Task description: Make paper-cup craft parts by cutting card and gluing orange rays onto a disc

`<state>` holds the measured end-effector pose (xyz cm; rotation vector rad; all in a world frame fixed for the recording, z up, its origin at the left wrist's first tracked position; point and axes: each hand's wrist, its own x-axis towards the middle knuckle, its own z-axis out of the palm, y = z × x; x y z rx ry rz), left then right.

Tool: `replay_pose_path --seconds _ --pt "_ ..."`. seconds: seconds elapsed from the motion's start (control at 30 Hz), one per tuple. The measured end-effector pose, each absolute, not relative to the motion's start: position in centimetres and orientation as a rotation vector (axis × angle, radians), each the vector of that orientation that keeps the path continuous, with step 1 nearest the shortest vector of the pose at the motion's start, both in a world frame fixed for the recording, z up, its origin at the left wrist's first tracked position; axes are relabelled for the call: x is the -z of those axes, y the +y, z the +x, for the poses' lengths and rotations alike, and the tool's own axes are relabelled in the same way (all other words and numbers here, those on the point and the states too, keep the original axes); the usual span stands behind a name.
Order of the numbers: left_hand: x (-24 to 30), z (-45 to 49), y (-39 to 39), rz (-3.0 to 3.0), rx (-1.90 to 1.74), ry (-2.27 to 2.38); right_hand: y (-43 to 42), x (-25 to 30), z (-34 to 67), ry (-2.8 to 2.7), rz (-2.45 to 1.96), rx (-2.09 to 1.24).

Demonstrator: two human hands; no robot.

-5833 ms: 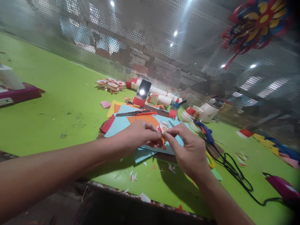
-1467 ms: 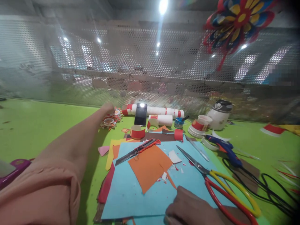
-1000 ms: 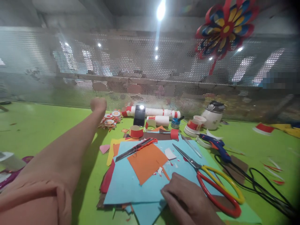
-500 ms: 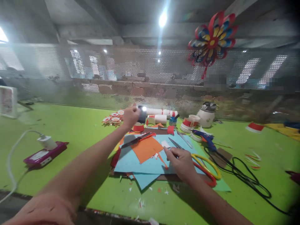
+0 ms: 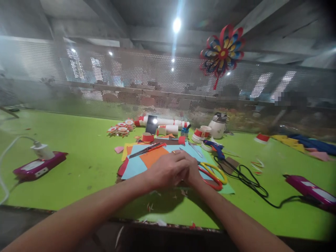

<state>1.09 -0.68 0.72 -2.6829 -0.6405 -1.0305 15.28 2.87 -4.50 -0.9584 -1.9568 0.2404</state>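
Observation:
My left hand (image 5: 166, 169) and my right hand (image 5: 193, 169) are brought together over the stack of coloured paper. The left fingers fold over the right hand, and no object shows in either; the space between the palms is hidden. Beneath them lie light blue paper (image 5: 135, 168) and an orange sheet (image 5: 151, 156). Just right of my hands rest scissors with red and yellow handles (image 5: 219, 173). Scissors with orange-red handles (image 5: 157, 147) lie on the paper to the left. A dark phone (image 5: 151, 124) stands tilted beyond the paper, with a bright spot on its screen.
A blue glue gun (image 5: 215, 147) with a black cable lies right. White paper tubes (image 5: 169, 130), a red paper ring (image 5: 147, 137) and a white jar (image 5: 218, 125) stand behind. Purple power strips (image 5: 40, 166) sit at both sides. Paper scraps litter the front edge.
My left hand has come back from beside the phone to meet my right hand above the paper. The view has turned right, bringing the right-hand power strip into sight.

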Motion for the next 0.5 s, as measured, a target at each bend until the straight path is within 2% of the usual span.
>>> replay_pose_path --seconds 0.27,0.5 --pt "1.7 -2.4 3.1 -2.475 1.144 -1.046 3.1 4.1 14.6 -1.808 -1.07 -0.258" --pt "1.3 -6.4 5.1 -2.12 1.603 -1.477 3.6 4.5 14.5 -1.778 -1.083 -0.297"
